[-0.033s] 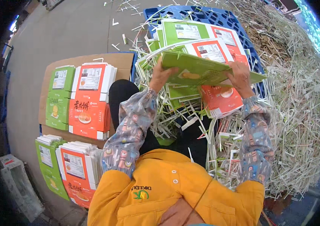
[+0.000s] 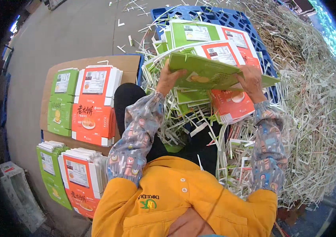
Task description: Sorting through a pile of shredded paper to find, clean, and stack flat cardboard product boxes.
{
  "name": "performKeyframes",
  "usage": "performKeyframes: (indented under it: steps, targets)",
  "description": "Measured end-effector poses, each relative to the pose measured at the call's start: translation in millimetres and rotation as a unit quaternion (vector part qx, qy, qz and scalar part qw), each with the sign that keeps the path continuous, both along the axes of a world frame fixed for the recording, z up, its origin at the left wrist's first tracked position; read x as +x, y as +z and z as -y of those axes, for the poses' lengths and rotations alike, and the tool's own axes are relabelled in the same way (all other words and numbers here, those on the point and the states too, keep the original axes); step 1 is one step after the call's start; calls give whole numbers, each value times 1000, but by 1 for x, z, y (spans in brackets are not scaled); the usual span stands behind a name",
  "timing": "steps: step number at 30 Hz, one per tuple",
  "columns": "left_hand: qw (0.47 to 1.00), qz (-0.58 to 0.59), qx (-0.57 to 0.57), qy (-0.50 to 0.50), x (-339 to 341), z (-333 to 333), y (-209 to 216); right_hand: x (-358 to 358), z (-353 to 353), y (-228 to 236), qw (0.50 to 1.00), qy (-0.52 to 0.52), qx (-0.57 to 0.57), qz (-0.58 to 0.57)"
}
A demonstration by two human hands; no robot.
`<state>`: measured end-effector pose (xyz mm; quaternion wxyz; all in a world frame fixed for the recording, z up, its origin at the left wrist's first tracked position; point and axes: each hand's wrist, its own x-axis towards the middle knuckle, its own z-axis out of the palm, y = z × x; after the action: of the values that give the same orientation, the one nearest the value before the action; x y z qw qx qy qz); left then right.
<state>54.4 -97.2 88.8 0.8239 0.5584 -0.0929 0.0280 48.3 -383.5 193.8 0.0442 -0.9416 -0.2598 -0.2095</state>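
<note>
My left hand (image 2: 169, 77) grips the left end of a thin bundle of green printed carton blanks (image 2: 205, 73), thumb on the near face. At the bundle's other end, my right hand (image 2: 251, 82) is closed on its upper edge. The bundle is held tilted above a stack of flat printed sheets (image 2: 197, 33) with green and red panels. A red panel (image 2: 231, 103) of that stack shows beneath the held blanks. Part of the stack is hidden behind the bundle and my hands.
The stack sits on a blue plastic pallet (image 2: 211, 15). A large heap of paper strips (image 2: 314, 130) spreads along the right. On the left, green blanks (image 2: 60, 114) and red blanks (image 2: 91, 118) stand piled on a cardboard sheet (image 2: 125, 65); more piles (image 2: 79, 183) are nearer. A pale, open-sided box (image 2: 19, 193) lies at lower left.
</note>
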Motion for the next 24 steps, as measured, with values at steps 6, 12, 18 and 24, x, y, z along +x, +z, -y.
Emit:
performKeyframes:
  steps: [6, 12, 18, 24]
  targets:
    - [998, 3, -7, 67, -8, 12, 4, 17, 11, -12, 996, 59, 53, 51]
    - [992, -34, -119, -27, -16, -10, -61, 6, -6, -22, 998, 8, -25, 62]
    - [998, -1, 5, 55, -23, -24, -100, 24, -13, -8, 996, 72, 26, 56]
    - [942, 205, 158, 215, -56, -114, 15, 22, -80, 113, 994, 75, 79, -6]
